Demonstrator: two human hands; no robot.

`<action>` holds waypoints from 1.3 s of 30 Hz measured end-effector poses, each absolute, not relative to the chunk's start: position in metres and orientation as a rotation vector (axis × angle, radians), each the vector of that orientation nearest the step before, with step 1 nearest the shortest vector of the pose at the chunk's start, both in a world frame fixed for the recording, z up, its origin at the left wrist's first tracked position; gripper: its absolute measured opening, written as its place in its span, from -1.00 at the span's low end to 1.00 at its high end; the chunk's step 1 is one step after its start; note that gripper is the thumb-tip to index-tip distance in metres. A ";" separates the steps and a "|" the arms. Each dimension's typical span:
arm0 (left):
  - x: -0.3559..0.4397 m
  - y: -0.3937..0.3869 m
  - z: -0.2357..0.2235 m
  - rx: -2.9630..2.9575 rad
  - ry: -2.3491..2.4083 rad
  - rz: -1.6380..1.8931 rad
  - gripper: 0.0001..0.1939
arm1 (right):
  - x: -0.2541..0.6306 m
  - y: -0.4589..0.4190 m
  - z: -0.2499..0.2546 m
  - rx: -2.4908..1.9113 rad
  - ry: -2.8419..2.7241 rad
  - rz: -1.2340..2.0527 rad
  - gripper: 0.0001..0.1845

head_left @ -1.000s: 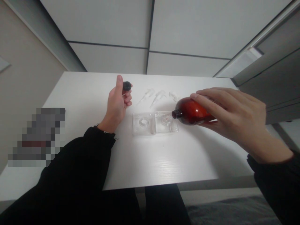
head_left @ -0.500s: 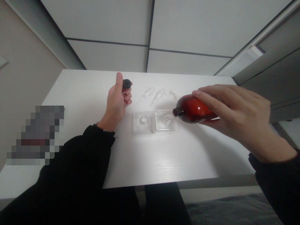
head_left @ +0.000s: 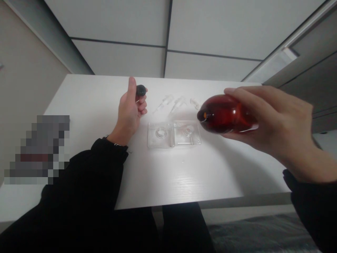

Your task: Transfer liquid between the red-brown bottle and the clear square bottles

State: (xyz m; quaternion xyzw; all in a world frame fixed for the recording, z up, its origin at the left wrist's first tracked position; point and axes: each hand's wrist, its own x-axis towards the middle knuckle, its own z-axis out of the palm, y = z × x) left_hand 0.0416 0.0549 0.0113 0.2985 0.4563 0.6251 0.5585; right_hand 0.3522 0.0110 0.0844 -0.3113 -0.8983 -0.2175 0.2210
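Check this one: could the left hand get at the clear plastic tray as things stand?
Probably yes. The left hand, holding a black cap, is just beside the clear plastic tray, and nothing shows between them. The red bottle in the right hand is on the tray's other side, out of the way.

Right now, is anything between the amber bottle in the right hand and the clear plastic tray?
Nothing visible. The amber bottle, held in the right hand, has its neck angled toward the clear plastic tray, with only open space between them. The clear plastic pieces lie beyond the tray, outside that gap.
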 end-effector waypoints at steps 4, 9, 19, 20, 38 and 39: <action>0.040 0.056 0.008 0.726 1.062 1.467 -0.47 | 0.348 0.005 0.107 -0.969 -2.375 -0.365 -0.04; 0.035 0.059 0.004 0.752 1.060 1.538 -0.49 | 0.346 0.004 0.118 -0.902 -2.183 -0.063 0.03; 0.043 -0.058 0.046 1.128 1.162 1.662 -0.41 | 0.353 -0.062 0.014 -1.178 -1.569 0.229 -0.02; 0.046 -0.078 0.045 1.183 1.215 1.608 -0.39 | 0.355 -0.068 0.000 -1.226 -1.514 0.251 -0.05; -0.003 -0.127 -0.029 1.075 1.493 1.638 -0.37 | 0.360 -0.056 -0.038 -1.409 -1.239 0.411 0.01; -0.003 -0.128 -0.031 1.070 1.490 1.652 -0.39 | 0.359 -0.055 -0.038 -1.417 -1.238 0.414 0.02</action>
